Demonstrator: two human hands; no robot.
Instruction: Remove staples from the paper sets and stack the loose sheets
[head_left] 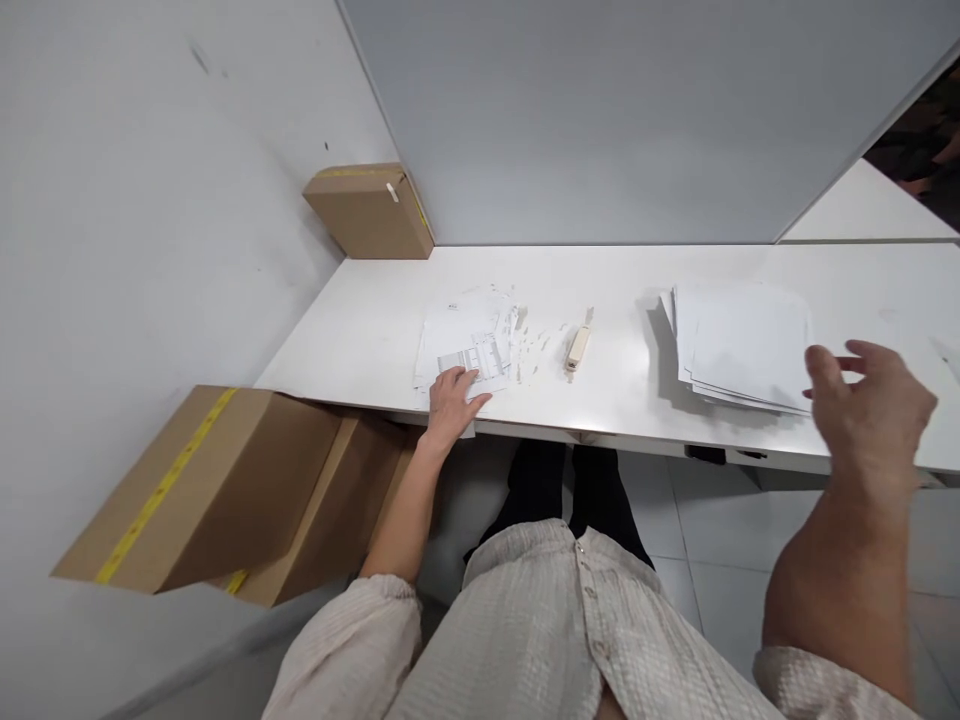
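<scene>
My left hand (pixel 452 403) lies flat, fingers stretched out, on the near edge of a small pile of printed papers (pixel 469 340) at the front of the white desk (pixel 360 320). My right hand (pixel 870 405) hovers in the air with fingers spread, holding nothing, just right of a thicker stack of blank white sheets (pixel 739 345). Between the two piles lies a beige stapler (pixel 577 347), with small paper scraps (pixel 534 350) scattered beside it.
A grey partition (pixel 615 110) backs the desk. A cardboard box (pixel 370 210) sits at the desk's far left corner against the wall. Two larger cardboard boxes (pixel 217 490) with yellow tape stand on the floor left of my legs.
</scene>
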